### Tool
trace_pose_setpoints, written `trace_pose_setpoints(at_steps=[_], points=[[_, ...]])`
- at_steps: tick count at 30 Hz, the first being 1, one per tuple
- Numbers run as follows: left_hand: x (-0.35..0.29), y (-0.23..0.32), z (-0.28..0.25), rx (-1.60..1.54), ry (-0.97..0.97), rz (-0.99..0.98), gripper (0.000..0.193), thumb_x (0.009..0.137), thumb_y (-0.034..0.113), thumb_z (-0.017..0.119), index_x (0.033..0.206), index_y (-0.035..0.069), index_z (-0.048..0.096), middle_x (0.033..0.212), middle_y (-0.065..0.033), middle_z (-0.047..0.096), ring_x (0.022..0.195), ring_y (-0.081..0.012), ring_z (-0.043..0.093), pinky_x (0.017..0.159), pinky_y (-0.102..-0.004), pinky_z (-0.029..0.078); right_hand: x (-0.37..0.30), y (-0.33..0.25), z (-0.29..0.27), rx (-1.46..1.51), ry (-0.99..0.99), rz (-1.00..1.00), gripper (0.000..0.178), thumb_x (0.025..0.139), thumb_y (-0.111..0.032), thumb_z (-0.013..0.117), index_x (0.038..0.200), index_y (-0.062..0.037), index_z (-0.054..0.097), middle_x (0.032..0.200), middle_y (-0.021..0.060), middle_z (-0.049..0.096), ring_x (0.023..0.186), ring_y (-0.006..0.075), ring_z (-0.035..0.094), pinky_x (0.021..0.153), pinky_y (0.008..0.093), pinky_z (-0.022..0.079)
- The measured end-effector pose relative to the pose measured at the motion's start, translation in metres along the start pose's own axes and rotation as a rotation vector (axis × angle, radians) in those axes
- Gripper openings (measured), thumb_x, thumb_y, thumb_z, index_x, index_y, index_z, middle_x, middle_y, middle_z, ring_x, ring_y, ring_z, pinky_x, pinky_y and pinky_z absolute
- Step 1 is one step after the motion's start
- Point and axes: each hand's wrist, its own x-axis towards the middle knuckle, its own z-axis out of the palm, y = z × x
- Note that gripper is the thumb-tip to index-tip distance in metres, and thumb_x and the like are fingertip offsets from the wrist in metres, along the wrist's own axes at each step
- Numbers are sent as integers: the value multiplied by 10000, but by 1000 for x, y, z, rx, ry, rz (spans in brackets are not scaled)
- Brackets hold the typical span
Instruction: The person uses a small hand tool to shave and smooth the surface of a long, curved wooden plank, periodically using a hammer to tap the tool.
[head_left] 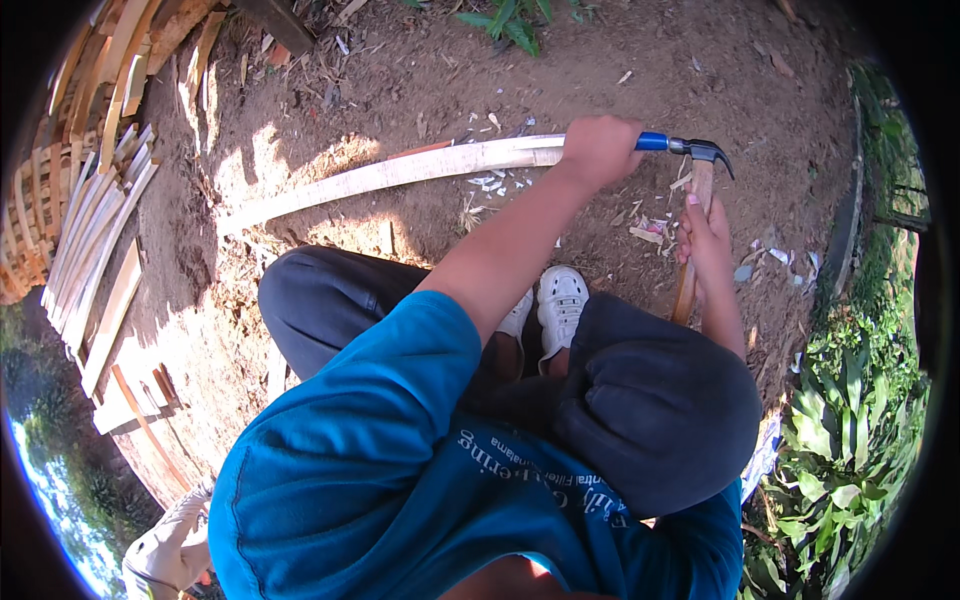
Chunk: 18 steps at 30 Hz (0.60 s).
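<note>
My left hand [600, 150] is wrapped round the blue handle [653, 141] of a claw hammer, reaching across to the right. The dark hammer head [703, 150] is at the upper end of a narrow wooden stick [703, 180]; whether they touch, I cannot tell. Lower down, my right hand [708, 240] grips this stick, which stands up near my right knee. A long pale wooden plank [400, 172] lies on the dirt, its right end passing behind my left hand.
Stacked wooden strips [105, 240] are at the left. White shoes [562, 305] are between my bent knees. Wood chips and scraps [650, 232] litter the dirt ground [600, 70]. Green plants [850, 430] grow at the right. A pale, wrinkled cloth-like thing [165, 550] is at the lower left.
</note>
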Motion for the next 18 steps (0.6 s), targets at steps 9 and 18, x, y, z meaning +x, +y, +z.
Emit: trace_pose_setpoints(at_steps=[9, 18], points=[[-1, -2, -2, 19, -4, -6, 194, 881, 322, 701, 952, 141, 716, 893, -119, 742, 856, -330, 736, 755, -475, 592, 5, 0, 1, 25, 23, -21, 333, 1091, -317, 535, 1314, -72, 515, 755, -23, 469, 507, 38, 437, 425, 226, 363], [0, -2, 1, 14, -10, -13, 194, 882, 316, 701, 966, 143, 724, 916, -135, 745, 892, -324, 737, 760, -477, 592, 8, 6, 0, 81, 47, -25, 372, 1085, -339, 539, 1343, -73, 514, 787, -20, 479, 517, 39, 427, 439, 224, 364]])
